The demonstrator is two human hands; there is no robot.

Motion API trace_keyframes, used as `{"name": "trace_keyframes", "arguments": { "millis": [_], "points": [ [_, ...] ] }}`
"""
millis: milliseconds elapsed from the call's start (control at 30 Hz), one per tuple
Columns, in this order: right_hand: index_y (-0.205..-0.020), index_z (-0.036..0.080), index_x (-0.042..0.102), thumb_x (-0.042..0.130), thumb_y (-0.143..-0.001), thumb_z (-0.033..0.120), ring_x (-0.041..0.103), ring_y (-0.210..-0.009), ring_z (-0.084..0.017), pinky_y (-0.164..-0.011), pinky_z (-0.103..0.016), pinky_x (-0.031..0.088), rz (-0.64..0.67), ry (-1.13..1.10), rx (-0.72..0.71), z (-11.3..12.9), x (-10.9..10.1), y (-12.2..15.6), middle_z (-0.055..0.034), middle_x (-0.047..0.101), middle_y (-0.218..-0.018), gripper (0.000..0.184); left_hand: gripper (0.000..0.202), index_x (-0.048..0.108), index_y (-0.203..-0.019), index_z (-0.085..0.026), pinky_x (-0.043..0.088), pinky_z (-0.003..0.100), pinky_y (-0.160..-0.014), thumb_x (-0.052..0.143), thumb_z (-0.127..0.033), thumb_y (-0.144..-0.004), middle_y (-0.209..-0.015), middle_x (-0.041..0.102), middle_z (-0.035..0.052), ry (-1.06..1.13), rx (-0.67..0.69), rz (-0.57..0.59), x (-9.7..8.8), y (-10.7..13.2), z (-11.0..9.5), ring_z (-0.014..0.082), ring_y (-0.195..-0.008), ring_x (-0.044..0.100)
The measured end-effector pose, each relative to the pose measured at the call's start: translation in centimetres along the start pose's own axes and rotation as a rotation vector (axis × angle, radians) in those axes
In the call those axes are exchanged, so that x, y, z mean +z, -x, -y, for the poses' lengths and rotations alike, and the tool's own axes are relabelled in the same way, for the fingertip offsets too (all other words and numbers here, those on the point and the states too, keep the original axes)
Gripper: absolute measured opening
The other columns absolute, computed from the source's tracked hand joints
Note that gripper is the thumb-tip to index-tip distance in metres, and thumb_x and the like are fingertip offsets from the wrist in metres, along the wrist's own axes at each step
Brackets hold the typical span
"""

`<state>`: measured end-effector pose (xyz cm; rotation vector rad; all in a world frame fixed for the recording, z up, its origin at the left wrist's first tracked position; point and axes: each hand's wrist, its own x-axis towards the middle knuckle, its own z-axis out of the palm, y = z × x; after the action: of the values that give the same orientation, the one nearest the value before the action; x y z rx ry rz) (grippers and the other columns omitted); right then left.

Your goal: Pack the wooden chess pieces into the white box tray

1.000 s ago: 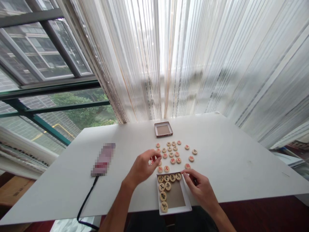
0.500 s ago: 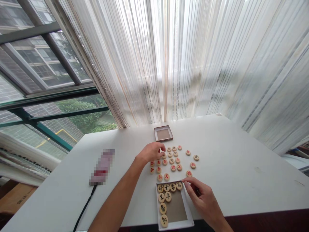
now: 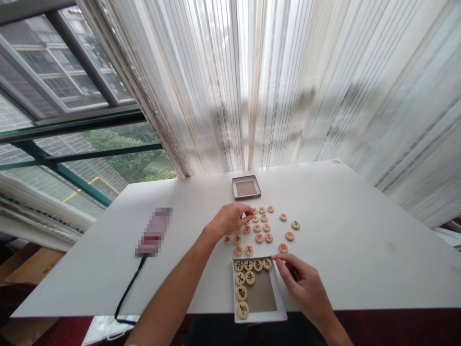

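Observation:
Several round wooden chess pieces with red characters point(image 3: 268, 237) lie loose on the white table point(image 3: 345, 240). My left hand point(image 3: 230, 219) reaches over their left side, fingers curled down onto a piece near the far row; what it pinches is hidden. A shallow white box point(image 3: 262, 316) at the near edge holds several pieces with black characters point(image 3: 248, 278) along its top and left sides. My right hand point(image 3: 302, 286) rests against the box's right rim, fingers curled, index fingertip at the top right corner.
A small brown-rimmed box lid point(image 3: 246, 187) lies beyond the pieces near the striped curtain point(image 3: 288, 86). A blurred pink object point(image 3: 154, 231) with a black cable point(image 3: 127, 295) lies at the left. A window point(image 3: 72, 120) stands far left.
My left hand has moved from the near left pieces away from me to the far row. My right hand has stayed at the box's corner. The camera has shifted slightly.

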<state>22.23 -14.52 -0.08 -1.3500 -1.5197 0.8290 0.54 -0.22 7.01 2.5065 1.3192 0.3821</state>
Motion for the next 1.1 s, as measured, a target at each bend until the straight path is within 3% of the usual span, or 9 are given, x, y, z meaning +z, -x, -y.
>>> {"name": "trace_keyframes", "arguments": {
  "millis": [167, 267, 367, 500, 633, 800, 1100],
  "points": [
    [-0.099, 0.018, 0.075, 0.061, -0.090, 0.049, 0.042, -0.052, -0.013, -0.050, -0.024, 0.039, 0.033, -0.002, 0.011, -0.3, 0.1, -0.1, 0.0044, 0.045, -0.057, 0.035, 0.019, 0.073, -0.099, -0.026, 0.046, 0.023, -0.070, 0.057, -0.036, -0.096, -0.089, 0.075, -0.0010, -0.006, 0.020, -0.009, 0.1, 0.1, -0.4, 0.0151, -0.079, 0.066],
    [-0.098, 0.018, 0.074, 0.059, -0.091, 0.049, 0.045, -0.055, -0.014, -0.053, -0.023, 0.041, 0.027, -0.027, 0.019, -0.6, -0.3, -0.5, 0.0034, 0.049, -0.060, 0.035, 0.016, 0.072, -0.101, -0.026, 0.048, 0.022, -0.072, 0.059, -0.027, -0.094, -0.096, 0.075, -0.0017, -0.023, 0.047, -0.007, 0.0, -0.6, -0.6, 0.0143, -0.080, 0.067],
    [-0.103, 0.020, 0.073, 0.058, -0.092, 0.049, 0.050, -0.059, -0.014, -0.056, -0.023, 0.044, -0.010, -0.002, 0.006, -0.9, -1.8, -1.1, 0.0020, 0.054, -0.066, 0.034, 0.016, 0.072, -0.099, -0.024, 0.050, 0.024, -0.075, 0.057, -0.023, -0.092, -0.099, 0.073, 0.0005, -0.048, 0.052, -0.012, 0.0, -1.7, -0.5, 0.0157, -0.084, 0.067],
    [-0.107, 0.022, 0.073, 0.058, -0.092, 0.048, 0.047, -0.057, -0.014, -0.053, -0.023, 0.043, -0.086, 0.089, -0.005, -1.9, -4.2, -1.7, 0.0031, 0.050, -0.064, 0.034, 0.015, 0.072, -0.098, -0.024, 0.052, 0.026, -0.076, 0.059, -0.028, -0.092, -0.098, 0.071, 0.0022, -0.073, 0.034, 0.013, 0.2, -3.3, -0.4, 0.0176, -0.086, 0.066],
    [-0.115, 0.022, 0.071, 0.057, -0.092, 0.049, 0.046, -0.055, -0.014, -0.053, -0.024, 0.043, -0.040, 0.114, -0.039, -3.0, -5.5, -2.1, 0.0037, 0.048, -0.063, 0.037, 0.015, 0.072, -0.101, -0.025, 0.052, 0.027, -0.080, 0.062, -0.029, -0.090, -0.100, 0.070, 0.0030, -0.076, 0.014, 0.041, 0.4, -4.5, -0.5, 0.0187, -0.091, 0.066],
    [-0.116, 0.022, 0.071, 0.055, -0.092, 0.051, 0.049, -0.055, -0.013, -0.052, -0.023, 0.044, 0.043, 0.131, -0.036, -2.7, -5.6, -2.4, 0.0034, 0.052, -0.064, 0.041, 0.014, 0.074, -0.100, -0.025, 0.052, 0.029, -0.084, 0.065, -0.029, -0.090, -0.100, 0.070, 0.0039, -0.067, 0.016, 0.062, 0.5, -5.4, -1.0, 0.0203, -0.092, 0.066],
    [-0.111, 0.020, 0.074, 0.055, -0.093, 0.050, 0.055, -0.057, -0.015, -0.051, -0.023, 0.046, 0.024, 0.181, -0.023, -2.5, -5.6, -2.2, 0.0003, 0.063, -0.066, 0.040, 0.013, 0.076, -0.093, -0.025, 0.050, 0.030, -0.087, 0.068, -0.034, -0.086, -0.100, 0.072, 0.0041, -0.077, 0.034, 0.093, 1.6, -7.1, -0.7, 0.0227, -0.101, 0.064]
  ]
}}
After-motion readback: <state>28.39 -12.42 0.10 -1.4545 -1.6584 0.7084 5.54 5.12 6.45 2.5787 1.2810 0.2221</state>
